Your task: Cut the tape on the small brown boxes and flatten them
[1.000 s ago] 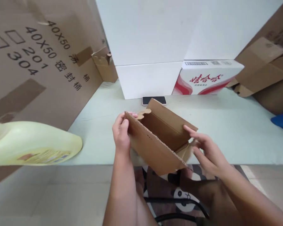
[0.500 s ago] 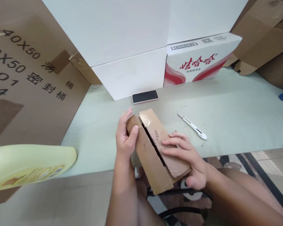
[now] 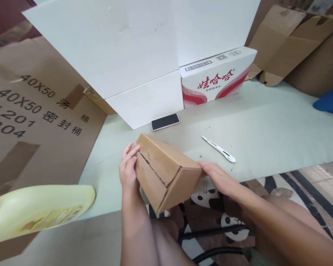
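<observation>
A small brown cardboard box (image 3: 166,171) with its flaps folded closed is held over the near edge of the pale green table (image 3: 266,129). My left hand (image 3: 128,168) presses flat against the box's left end, fingers wrapped at its edge. My right hand (image 3: 219,177) grips the box's right side, fingers along its lower corner. A white utility knife (image 3: 219,149) lies on the table just right of the box. A black phone (image 3: 165,121) lies behind the box.
Big white boxes (image 3: 133,66) and a red-and-white printed carton (image 3: 213,79) stand at the back. A large brown carton (image 3: 36,122) leans at the left, flattened cardboard (image 3: 288,40) at the right. A pale yellow jug (image 3: 36,212) lies at the near left. A blue object (image 3: 331,101) sits far right.
The box went from open, to flaps pressed down, to fully closed and turned with one end toward me. My right hand slid from the top to the right side.
</observation>
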`<state>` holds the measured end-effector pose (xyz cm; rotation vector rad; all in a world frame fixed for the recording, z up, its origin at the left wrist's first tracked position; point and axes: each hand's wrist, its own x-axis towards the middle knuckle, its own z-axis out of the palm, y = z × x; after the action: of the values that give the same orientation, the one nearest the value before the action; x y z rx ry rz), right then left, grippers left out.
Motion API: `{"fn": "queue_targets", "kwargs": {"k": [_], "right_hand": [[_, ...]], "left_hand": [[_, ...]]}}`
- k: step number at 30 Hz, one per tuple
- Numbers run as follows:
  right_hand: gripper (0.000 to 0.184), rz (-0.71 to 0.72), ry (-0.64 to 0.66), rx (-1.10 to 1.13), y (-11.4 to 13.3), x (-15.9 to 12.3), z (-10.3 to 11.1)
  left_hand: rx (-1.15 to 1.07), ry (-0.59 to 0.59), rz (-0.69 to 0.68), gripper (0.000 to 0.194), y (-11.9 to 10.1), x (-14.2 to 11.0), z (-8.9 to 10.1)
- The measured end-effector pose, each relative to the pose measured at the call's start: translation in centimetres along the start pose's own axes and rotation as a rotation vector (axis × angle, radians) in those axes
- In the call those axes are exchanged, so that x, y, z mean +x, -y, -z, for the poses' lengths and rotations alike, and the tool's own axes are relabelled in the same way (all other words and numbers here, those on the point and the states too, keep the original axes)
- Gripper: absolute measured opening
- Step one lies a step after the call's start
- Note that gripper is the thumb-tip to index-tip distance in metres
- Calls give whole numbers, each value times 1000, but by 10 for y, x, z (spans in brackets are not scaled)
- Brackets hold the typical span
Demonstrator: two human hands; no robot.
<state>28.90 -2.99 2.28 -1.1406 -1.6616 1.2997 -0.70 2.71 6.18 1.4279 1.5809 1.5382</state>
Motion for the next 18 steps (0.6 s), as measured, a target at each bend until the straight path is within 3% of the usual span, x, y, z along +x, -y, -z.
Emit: {"fn": "queue_targets", "kwargs": {"k": [2, 6, 9, 11, 18], "right_hand": [[59, 123, 90, 121, 3, 0, 0], [63, 303, 22, 19, 7, -2, 0], [66, 320, -23, -122, 6, 1, -1], [69, 330, -59, -145, 5, 3, -1], [62, 405, -114, -117, 7, 4, -3]], "left_hand": [[-93, -55, 92, 30, 2, -1, 0], [-359, -34, 432, 36, 0, -12, -15], [-439, 113, 671, 50, -5, -22, -27], [-460, 196, 721, 59, -8, -27, -30], [-534, 200, 753, 46, -6, -34, -24]]}}
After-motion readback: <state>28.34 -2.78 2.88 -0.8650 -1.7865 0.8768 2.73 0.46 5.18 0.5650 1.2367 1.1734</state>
